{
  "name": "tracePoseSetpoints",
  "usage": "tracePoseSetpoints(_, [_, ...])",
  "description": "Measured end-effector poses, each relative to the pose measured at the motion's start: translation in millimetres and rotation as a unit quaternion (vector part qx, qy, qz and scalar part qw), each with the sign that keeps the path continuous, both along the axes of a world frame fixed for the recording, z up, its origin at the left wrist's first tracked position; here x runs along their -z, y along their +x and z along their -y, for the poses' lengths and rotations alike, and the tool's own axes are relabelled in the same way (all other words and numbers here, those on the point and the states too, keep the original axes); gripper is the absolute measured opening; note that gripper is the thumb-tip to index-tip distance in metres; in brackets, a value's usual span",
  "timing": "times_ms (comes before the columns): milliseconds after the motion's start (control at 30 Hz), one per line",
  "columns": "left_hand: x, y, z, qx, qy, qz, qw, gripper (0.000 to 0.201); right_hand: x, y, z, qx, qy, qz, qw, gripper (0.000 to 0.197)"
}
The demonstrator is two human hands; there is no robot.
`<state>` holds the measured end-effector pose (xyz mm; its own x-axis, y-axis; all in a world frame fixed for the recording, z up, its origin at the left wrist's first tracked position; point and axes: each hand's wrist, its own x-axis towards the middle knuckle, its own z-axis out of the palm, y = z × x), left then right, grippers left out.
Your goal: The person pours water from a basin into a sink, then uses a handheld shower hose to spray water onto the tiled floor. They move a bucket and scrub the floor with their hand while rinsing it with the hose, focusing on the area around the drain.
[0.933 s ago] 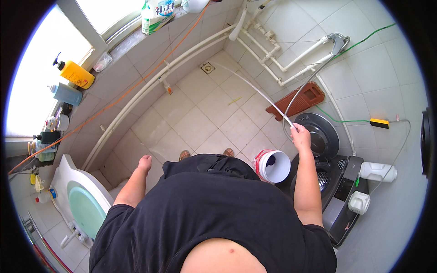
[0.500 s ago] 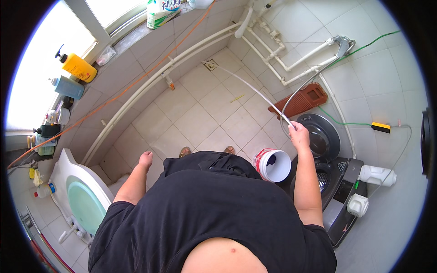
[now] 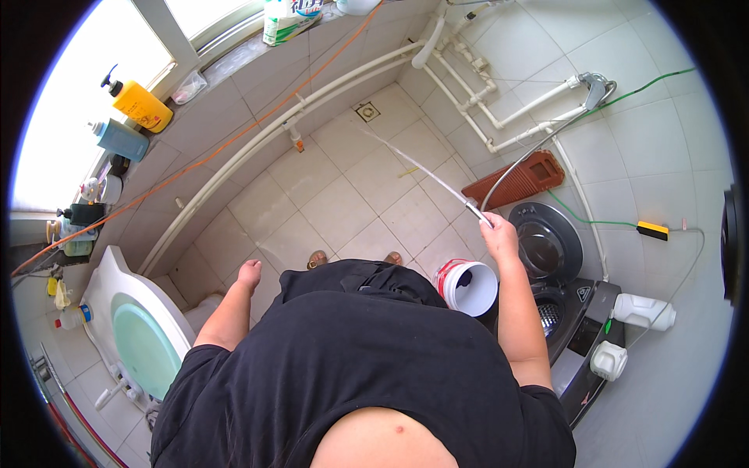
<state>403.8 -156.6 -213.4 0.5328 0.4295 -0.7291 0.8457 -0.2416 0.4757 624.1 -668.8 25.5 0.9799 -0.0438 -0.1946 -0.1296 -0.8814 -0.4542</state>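
In my right hand point(image 3: 500, 237) is a slim silver spray nozzle point(image 3: 477, 211), fingers wrapped round its rear end. A thin white jet of water point(image 3: 421, 169) leaves its tip and runs far left across the tiled floor, toward the square floor drain point(image 3: 367, 112). A grey hose point(image 3: 521, 160) links the nozzle to the metal tap point(image 3: 596, 90) on the right wall. My left hand point(image 3: 249, 274) hangs beside my body with its fingers curled in; nothing shows in it. Below the right hand stands a white bucket point(image 3: 482, 290) with something dark inside.
A brown washboard point(image 3: 515, 178) leans by the right wall. The washing machine point(image 3: 581, 335) has its round door point(image 3: 548, 240) swung out. A white washbasin point(image 3: 108, 269) is at left. Bottles, including a yellow pump bottle point(image 3: 142, 108), line the window ledge. Pipes run along the walls.
My right hand has shifted slightly left, tilting the nozzle. The water jet has swung and its far end lies just short of the drain. The left hand stays put.
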Motion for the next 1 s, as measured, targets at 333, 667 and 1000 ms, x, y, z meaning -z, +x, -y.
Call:
tracePoseSetpoints(333, [1.9, -0.8, -3.6, 0.001, 0.005, 0.001, 1.0, 0.036, 7.0, -5.1, 20.0, 0.009, -0.033, 0.003, 0.999, 0.026])
tracePoseSetpoints(667, [-10.7, 10.3, 1.2, 0.008, 0.011, -0.002, 1.0, 0.036, -1.7, -16.1, 20.7, 0.034, -0.027, -0.026, 0.999, 0.028])
tracePoseSetpoints(1000, [3.5, 11.7, -1.4, 0.014, 0.0, 0.007, 1.0, 0.036, -9.7, -6.5, 1.2, 0.031, 0.018, 0.012, 0.999, 0.028])
